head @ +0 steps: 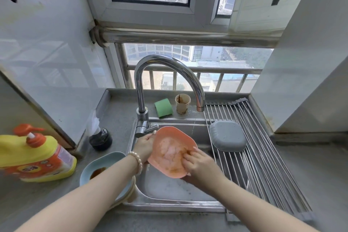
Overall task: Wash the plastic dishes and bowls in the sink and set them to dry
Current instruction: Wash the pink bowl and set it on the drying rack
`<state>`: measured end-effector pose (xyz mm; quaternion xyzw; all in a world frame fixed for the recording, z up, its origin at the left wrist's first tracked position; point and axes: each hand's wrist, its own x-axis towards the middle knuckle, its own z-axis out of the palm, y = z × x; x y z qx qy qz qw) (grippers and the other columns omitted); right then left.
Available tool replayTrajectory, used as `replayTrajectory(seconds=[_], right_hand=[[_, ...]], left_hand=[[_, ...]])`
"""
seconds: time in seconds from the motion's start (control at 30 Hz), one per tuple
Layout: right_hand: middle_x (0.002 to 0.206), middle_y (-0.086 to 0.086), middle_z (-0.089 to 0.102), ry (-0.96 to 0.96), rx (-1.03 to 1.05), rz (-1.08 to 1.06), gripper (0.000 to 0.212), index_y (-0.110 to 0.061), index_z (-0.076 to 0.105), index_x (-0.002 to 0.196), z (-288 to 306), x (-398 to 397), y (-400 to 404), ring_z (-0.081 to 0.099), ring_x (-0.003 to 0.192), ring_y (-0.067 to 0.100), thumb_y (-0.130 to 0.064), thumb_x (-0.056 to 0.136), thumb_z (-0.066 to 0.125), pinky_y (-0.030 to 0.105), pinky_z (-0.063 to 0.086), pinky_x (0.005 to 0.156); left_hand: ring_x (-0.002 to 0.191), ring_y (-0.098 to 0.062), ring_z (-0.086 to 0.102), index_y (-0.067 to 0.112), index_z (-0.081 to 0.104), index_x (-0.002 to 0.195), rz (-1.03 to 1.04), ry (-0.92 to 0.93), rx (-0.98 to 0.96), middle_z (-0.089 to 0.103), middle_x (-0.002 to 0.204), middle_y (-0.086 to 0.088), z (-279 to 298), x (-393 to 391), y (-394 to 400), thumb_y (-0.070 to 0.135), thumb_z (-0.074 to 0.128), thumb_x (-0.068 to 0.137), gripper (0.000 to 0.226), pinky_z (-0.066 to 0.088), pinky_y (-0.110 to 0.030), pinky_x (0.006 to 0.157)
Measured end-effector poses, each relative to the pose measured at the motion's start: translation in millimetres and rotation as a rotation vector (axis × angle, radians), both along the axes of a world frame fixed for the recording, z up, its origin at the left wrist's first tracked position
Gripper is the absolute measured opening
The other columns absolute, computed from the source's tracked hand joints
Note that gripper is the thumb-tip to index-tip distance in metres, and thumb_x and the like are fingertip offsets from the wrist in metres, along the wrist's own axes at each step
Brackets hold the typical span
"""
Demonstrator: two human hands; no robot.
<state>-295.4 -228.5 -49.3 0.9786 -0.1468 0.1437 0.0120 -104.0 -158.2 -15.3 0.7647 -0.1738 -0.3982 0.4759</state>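
Observation:
An orange plastic bowl [170, 146] is tilted over the steel sink [169, 188], with brown residue and foam inside. My left hand [144, 145] grips its left rim. My right hand [199, 165] holds the bowl's lower right edge, fingers rubbing the inside. A grey bowl [227, 135] lies upside down on the roll-up drying rack [263, 165]. A light blue bowl [98, 165] with brown sauce in it sits on other dishes on the counter left of the sink.
The curved faucet [169, 77] arches over the sink. A green sponge [163, 107] and a stained paper cup [182, 103] stand behind the basin. A yellow and orange detergent bottle [35, 154] and a dark jar [100, 139] are at left.

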Motion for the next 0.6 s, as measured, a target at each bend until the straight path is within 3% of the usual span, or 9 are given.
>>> replayTrajectory(seconds=[0.07, 0.1, 0.17, 0.23, 0.33, 0.43, 0.53, 0.6], right_hand=[[0.085, 0.006, 0.074, 0.088, -0.051, -0.070, 0.037, -0.008, 0.075, 0.081, 3.4, 0.5, -11.9, 0.070, 0.083, 0.022, -0.025, 0.050, 0.087, 0.038, 0.054, 0.089], [0.080, 0.006, 0.073, 0.113, -0.068, -0.083, 0.035, -0.008, 0.075, 0.078, 6.6, 2.9, -11.3, 0.071, 0.078, 0.023, -0.016, 0.045, 0.087, 0.036, 0.056, 0.085], [0.060, 0.003, 0.067, 0.126, -0.037, -0.115, 0.034, -0.013, 0.070, 0.060, 12.0, 9.6, -5.0, 0.065, 0.057, 0.020, -0.005, 0.030, 0.085, 0.027, 0.057, 0.063], [0.044, 0.000, 0.055, 0.120, 0.008, -0.170, 0.037, -0.015, 0.060, 0.044, 21.2, 16.7, 8.1, 0.054, 0.038, 0.018, -0.003, 0.017, 0.082, 0.020, 0.043, 0.042], [0.035, -0.003, 0.047, 0.068, 0.013, -0.196, 0.038, -0.015, 0.054, 0.036, 29.9, 30.2, 29.5, 0.045, 0.027, 0.015, -0.006, 0.010, 0.080, 0.013, 0.030, 0.034], [0.041, -0.005, 0.052, -0.015, 0.109, -0.113, 0.033, -0.019, 0.058, 0.046, 21.0, 32.4, 37.6, 0.049, 0.032, 0.014, -0.003, 0.025, 0.078, 0.016, 0.029, 0.034], [0.054, -0.009, 0.063, -0.146, 0.188, 0.050, 0.012, -0.023, 0.068, 0.060, -0.1, 13.8, 17.4, 0.058, 0.045, 0.012, -0.022, 0.072, 0.068, 0.018, 0.040, 0.037], [0.062, -0.009, 0.065, -0.028, 0.196, 0.132, 0.045, -0.021, 0.067, 0.061, -4.4, -0.5, -2.0, 0.065, 0.059, 0.013, -0.048, 0.093, 0.049, 0.023, 0.052, 0.053]], left_hand=[[0.082, -0.030, 0.063, 0.008, 0.065, 0.111, -0.004, 0.163, -0.004, 0.067, 0.090, -0.013, 3.1, 1.7, 0.1, 0.022, 0.051, 0.099, 0.023, 0.056, -0.049, 0.080], [0.078, -0.030, 0.062, 0.008, 0.061, 0.115, 0.014, 0.253, -0.032, 0.065, 0.093, -0.014, 6.9, 0.0, 1.0, 0.014, 0.052, 0.097, 0.021, 0.059, -0.045, 0.069], [0.071, -0.027, 0.061, 0.007, 0.054, 0.118, 0.085, 0.380, -0.118, 0.061, 0.093, -0.015, 12.5, -7.9, 3.0, 0.004, 0.053, 0.093, 0.025, 0.055, -0.032, 0.049], [0.073, -0.028, 0.064, 0.007, 0.050, 0.119, 0.219, 0.427, -0.216, 0.061, 0.098, -0.017, 9.8, -22.7, 6.6, 0.002, 0.056, 0.090, 0.031, 0.054, -0.030, 0.048], [0.082, -0.032, 0.066, 0.015, 0.050, 0.118, 0.356, 0.507, -0.290, 0.064, 0.105, -0.018, 1.7, -52.2, 14.9, 0.001, 0.059, 0.089, 0.033, 0.058, -0.037, 0.057], [0.089, -0.035, 0.068, 0.023, 0.054, 0.117, 0.365, 0.516, -0.309, 0.067, 0.104, -0.015, 2.4, -56.6, 18.3, 0.008, 0.051, 0.096, 0.026, 0.058, -0.051, 0.071], [0.091, -0.037, 0.067, 0.025, 0.058, 0.119, 0.314, 0.442, -0.271, 0.068, 0.106, -0.013, 2.1, -32.7, 18.9, 0.017, 0.049, 0.099, 0.023, 0.058, -0.052, 0.068], [0.092, -0.038, 0.066, 0.025, 0.060, 0.119, 0.271, 0.434, -0.242, 0.068, 0.107, -0.014, 0.7, -19.6, 20.2, 0.020, 0.053, 0.097, 0.023, 0.057, -0.051, 0.068]])
